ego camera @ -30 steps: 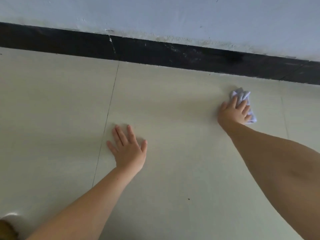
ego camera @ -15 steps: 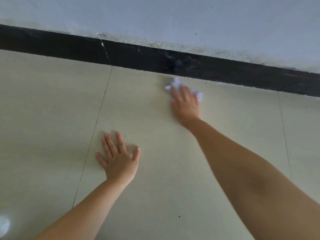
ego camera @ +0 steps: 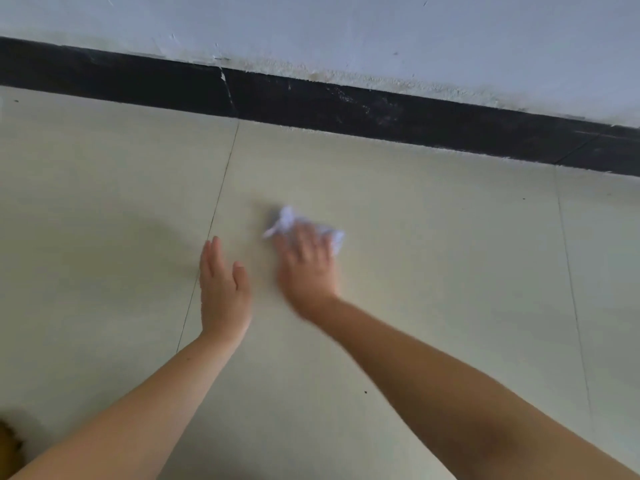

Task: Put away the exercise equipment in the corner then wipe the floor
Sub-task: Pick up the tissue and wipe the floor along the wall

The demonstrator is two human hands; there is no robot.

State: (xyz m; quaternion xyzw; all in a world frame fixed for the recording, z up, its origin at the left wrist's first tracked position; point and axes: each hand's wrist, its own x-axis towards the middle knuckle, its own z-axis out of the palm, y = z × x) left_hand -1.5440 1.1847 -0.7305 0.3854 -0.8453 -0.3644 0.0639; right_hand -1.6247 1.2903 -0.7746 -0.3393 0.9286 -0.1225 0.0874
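Observation:
A crumpled white cloth (ego camera: 289,221) lies on the pale tiled floor (ego camera: 433,258) under my right hand (ego camera: 308,265). That hand presses down on the cloth with its fingers spread over it; motion blur smears both. Just to its left, my left hand (ego camera: 223,289) is flat with its fingers straight and together, beside a tile joint. It holds nothing. No exercise equipment is in view.
A black skirting board (ego camera: 346,109) runs along the foot of a white wall (ego camera: 346,32) beyond the hands. Thin tile joints cross the floor at left and right. A brown object (ego camera: 8,445) shows at the bottom left edge.
My right hand has swept the cloth from the far right by the skirting leftwards and back towards me. My left hand's spread fingers have closed together.

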